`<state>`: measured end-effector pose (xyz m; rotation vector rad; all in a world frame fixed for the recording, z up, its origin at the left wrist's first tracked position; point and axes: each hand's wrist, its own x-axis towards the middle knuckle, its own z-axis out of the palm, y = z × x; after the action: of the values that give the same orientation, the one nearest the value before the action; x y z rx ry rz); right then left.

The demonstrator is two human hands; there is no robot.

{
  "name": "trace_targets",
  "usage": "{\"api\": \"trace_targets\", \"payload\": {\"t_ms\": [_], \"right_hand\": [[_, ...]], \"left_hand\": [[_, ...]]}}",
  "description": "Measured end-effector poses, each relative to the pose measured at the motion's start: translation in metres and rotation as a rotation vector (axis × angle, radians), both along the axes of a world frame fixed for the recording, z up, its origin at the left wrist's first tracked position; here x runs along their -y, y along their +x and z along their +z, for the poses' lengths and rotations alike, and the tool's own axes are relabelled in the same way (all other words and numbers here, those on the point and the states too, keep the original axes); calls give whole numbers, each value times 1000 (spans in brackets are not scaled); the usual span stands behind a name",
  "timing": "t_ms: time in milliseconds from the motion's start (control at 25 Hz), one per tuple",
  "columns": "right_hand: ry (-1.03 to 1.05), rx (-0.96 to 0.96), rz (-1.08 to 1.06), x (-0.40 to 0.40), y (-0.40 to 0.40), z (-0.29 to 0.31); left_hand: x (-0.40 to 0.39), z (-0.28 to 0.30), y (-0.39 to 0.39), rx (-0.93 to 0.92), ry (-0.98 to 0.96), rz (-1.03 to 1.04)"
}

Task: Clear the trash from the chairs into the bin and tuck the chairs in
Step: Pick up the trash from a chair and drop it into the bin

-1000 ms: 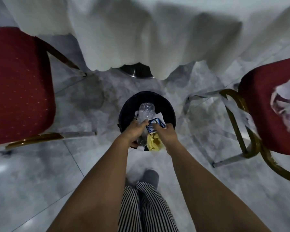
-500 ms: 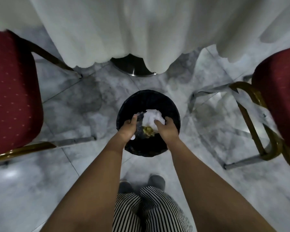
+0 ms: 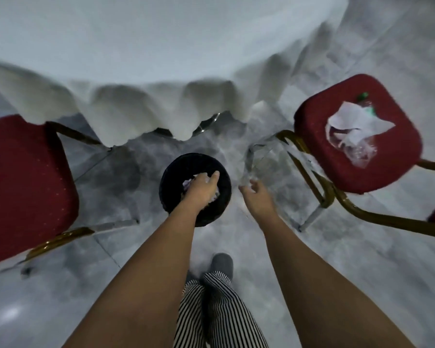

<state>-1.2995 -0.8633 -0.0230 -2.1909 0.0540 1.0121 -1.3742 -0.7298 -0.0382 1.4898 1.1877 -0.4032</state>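
A round black bin (image 3: 171, 169) stands on the floor in front of me with white crumpled trash inside. My left hand (image 3: 203, 187) hovers over the bin's mouth, fingers apart and holding nothing. My right hand (image 3: 255, 193) is open to the right of the bin, above the floor. A red chair (image 3: 309, 124) at the right carries trash (image 3: 353, 131): white paper, a clear plastic wrapper and a bottle with a green cap. Another red chair (image 3: 23, 187) at the left has a bare seat.
A table with a white cloth (image 3: 161, 59) hanging in folds fills the top of the view, its metal base (image 3: 206, 125) just behind the bin. The floor is grey marble. The right chair's gold legs (image 3: 322, 187) reach toward my right hand. My striped trousers and grey shoe are below.
The trash I held has dropped into the bin and both hands have let go. My right hand has moved off to the right of the bin. The view has pulled back and upward.
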Motion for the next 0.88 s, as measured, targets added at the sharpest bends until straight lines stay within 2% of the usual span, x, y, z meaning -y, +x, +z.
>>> {"api": "trace_targets", "payload": {"t_ms": [120, 240, 360, 640, 880], "right_hand": [[1, 101, -100, 37, 30, 47], [-32, 175, -126, 62, 70, 71], [-13, 252, -120, 81, 116, 83], [-50, 418, -114, 118, 239, 76], [-172, 517, -47, 156, 330, 47]], "left_hand": [[27, 49, 32, 88, 15, -13], [48, 69, 68, 187, 34, -54], [67, 74, 112, 197, 49, -64], [129, 64, 244, 201, 15, -17], [179, 43, 343, 157, 4, 13]]}}
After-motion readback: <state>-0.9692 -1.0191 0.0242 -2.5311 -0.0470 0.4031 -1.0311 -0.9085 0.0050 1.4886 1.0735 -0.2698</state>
